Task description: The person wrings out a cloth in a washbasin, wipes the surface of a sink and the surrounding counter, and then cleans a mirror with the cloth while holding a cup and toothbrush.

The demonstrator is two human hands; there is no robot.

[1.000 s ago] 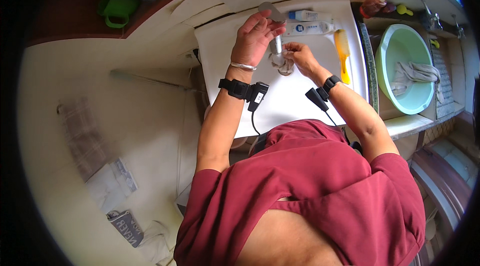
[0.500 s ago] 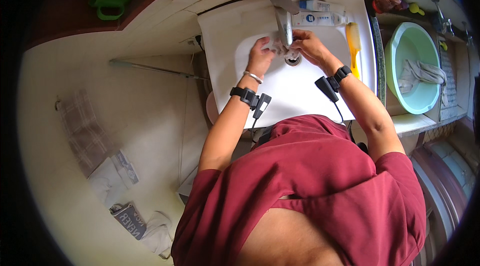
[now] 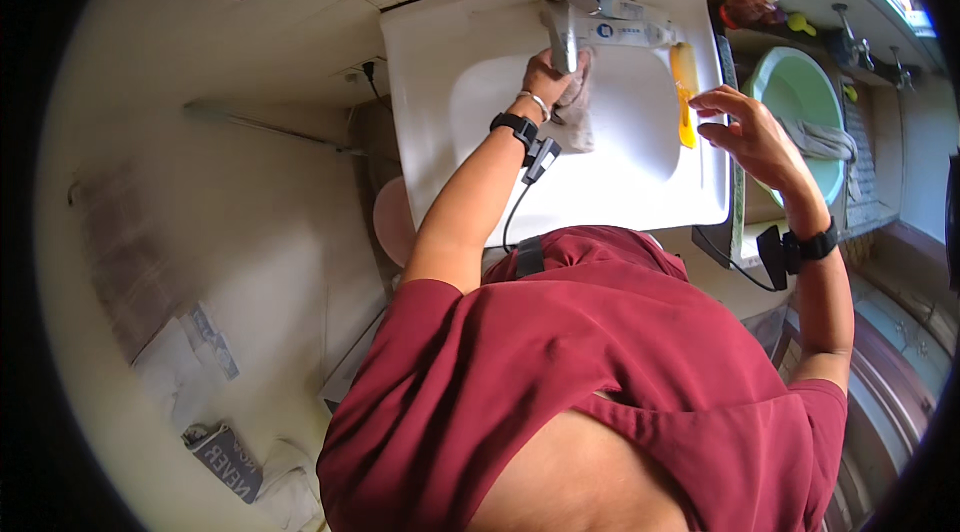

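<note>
Beneath the metal faucet (image 3: pixel 562 27), my left hand (image 3: pixel 546 82) is closed on a greyish-pink cloth (image 3: pixel 574 122). The cloth hangs down into the white sink (image 3: pixel 635 182), and the faucet partly covers my fingers. My right hand (image 3: pixel 758 140) is off to the right, above the sink's right edge. Its fingers are bent but apart, and nothing shows in them. Closest to its fingertips lies a yellow long-handled brush (image 3: pixel 686 97) on the sink's right rim.
A tube (image 3: pixel 630 33) and a small box (image 3: pixel 622 8) lie behind the faucet. On the right, a pale green basin (image 3: pixel 790 82) holds a grey cloth (image 3: pixel 820 140). A pump bottle (image 3: pixel 750 7) stands at the back right. A pink basin (image 3: pixel 393 222) is left of the sink.
My right hand has left the faucet and swung right, past the yellow brush. My left hand has stayed by the faucet, where the cloth now hangs in plain view. The whole view has shifted a little.
</note>
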